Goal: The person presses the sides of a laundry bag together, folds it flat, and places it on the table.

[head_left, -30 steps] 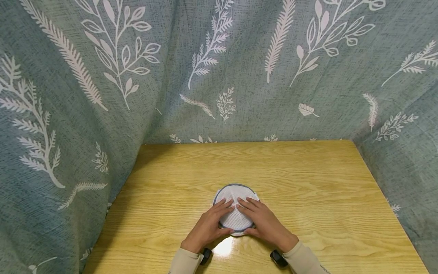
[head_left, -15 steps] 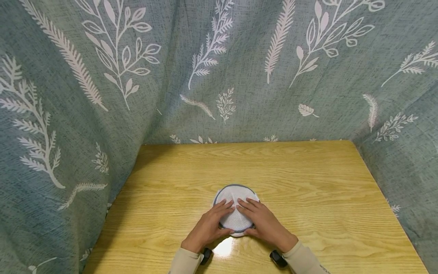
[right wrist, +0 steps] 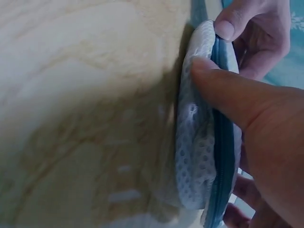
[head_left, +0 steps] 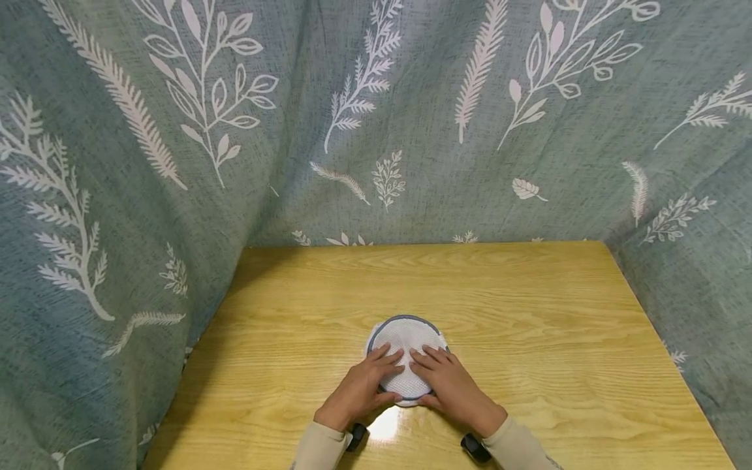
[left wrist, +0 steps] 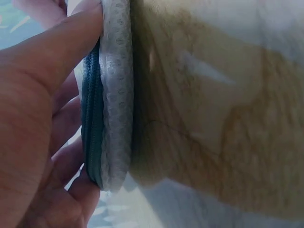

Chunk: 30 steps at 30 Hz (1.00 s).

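Note:
A round white mesh laundry bag [head_left: 405, 331] with a dark blue-grey edge lies flat on the table in the head view. From the left, my left hand [head_left: 363, 386] holds it, fingers spread over the top and thumb at the near rim. My right hand [head_left: 457, 390] grips the opposite side the same way. A dark teal zipper band [left wrist: 92, 123] runs along the bag's side in the left wrist view. The right wrist view shows the thumb against the holed mesh side [right wrist: 192, 147], with the left thumb close by. The bag's underside is hidden.
Wood-grain table [head_left: 517, 294] surrounds the bag, with a bright light reflection just in front of it. Grey-green leaf-print curtain [head_left: 423, 196] hangs behind and along both sides. Black wrist cameras [head_left: 474, 448] sit below both wrists.
The fingers of both hands have slid slightly back toward the near edge, uncovering more of the bag's top. The right hand has shifted a little, and the bag stays about where it was.

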Available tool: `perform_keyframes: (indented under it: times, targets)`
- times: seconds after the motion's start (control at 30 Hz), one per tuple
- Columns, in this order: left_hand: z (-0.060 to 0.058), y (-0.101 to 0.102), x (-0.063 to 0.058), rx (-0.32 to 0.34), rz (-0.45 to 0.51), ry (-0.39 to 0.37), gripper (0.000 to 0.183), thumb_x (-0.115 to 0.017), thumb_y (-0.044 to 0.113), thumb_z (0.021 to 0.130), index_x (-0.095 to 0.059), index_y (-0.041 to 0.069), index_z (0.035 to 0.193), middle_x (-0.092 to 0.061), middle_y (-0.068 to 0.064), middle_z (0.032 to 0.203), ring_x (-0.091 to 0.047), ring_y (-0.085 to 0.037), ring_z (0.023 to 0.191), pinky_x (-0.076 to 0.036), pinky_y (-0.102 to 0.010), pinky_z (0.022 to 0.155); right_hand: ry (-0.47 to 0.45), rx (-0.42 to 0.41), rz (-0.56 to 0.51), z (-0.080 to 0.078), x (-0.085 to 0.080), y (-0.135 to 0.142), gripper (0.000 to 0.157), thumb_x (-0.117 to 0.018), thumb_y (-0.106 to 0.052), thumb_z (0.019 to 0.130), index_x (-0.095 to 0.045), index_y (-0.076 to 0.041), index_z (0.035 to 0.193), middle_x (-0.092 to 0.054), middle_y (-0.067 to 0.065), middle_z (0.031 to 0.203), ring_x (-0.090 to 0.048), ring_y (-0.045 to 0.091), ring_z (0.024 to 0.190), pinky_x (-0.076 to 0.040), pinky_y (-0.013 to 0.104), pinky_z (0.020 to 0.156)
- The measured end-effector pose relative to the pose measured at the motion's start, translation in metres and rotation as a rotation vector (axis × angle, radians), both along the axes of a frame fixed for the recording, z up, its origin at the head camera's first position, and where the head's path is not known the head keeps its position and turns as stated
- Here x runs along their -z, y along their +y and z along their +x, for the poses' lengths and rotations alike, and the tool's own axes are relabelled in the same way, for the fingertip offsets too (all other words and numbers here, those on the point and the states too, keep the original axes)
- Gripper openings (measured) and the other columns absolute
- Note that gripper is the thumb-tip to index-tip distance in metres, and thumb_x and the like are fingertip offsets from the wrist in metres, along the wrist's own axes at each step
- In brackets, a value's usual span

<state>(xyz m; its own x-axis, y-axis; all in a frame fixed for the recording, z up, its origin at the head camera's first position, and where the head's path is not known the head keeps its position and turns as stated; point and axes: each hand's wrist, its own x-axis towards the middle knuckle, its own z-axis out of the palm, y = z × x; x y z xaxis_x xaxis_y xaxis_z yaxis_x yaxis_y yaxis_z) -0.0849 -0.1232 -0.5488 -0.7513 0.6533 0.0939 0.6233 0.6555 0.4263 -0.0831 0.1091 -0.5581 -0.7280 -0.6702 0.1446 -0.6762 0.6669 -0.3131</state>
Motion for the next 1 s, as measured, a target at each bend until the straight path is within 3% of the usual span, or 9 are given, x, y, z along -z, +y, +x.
perform_keyframes:
  times: [0.27,0.53,0.73,1.0]
  targets:
    - [-0.001,-0.001,-0.001,-0.004,0.002,0.009,0.054,-0.068,0.041,0.08,-0.06,0.012,0.125,-0.041,-0.002,0.142,-0.03,-0.024,0.134,-0.037,-0.04,0.101,0.034,-0.031,-0.041,-0.001,0.0,0.003,0.065,-0.072,-0.039,0.077,-0.053,-0.008,0.131,-0.043,0.008,0.141,-0.036,0.032,0.13,-0.029,0.052,0.103]
    - [-0.004,-0.002,-0.002,0.008,0.009,0.051,0.049,-0.066,0.044,0.082,-0.062,0.015,0.122,-0.047,0.003,0.137,-0.034,-0.022,0.132,-0.03,-0.04,0.106,0.005,-0.039,-0.058,-0.006,-0.001,0.007,0.068,-0.065,-0.048,0.081,-0.049,-0.01,0.135,-0.04,0.006,0.143,-0.033,0.029,0.132,-0.027,0.052,0.104]
    - [-0.003,-0.001,-0.004,0.033,0.095,0.099,0.044,-0.065,0.043,0.084,-0.064,0.014,0.118,-0.053,0.001,0.131,-0.04,-0.022,0.128,-0.022,-0.042,0.11,0.006,-0.054,-0.134,-0.009,-0.003,0.014,0.065,-0.068,-0.046,0.08,-0.053,-0.01,0.132,-0.043,0.006,0.141,-0.035,0.029,0.13,-0.024,0.051,0.106]
    - [-0.002,-0.005,-0.008,-0.014,0.222,0.162,0.035,-0.066,0.037,0.086,-0.065,0.015,0.113,-0.057,0.002,0.124,-0.044,-0.021,0.125,-0.029,-0.038,0.107,0.025,-0.025,-0.237,-0.012,-0.009,0.022,0.058,-0.068,-0.045,0.081,-0.057,-0.01,0.127,-0.048,0.006,0.136,-0.041,0.028,0.125,-0.028,0.049,0.102]
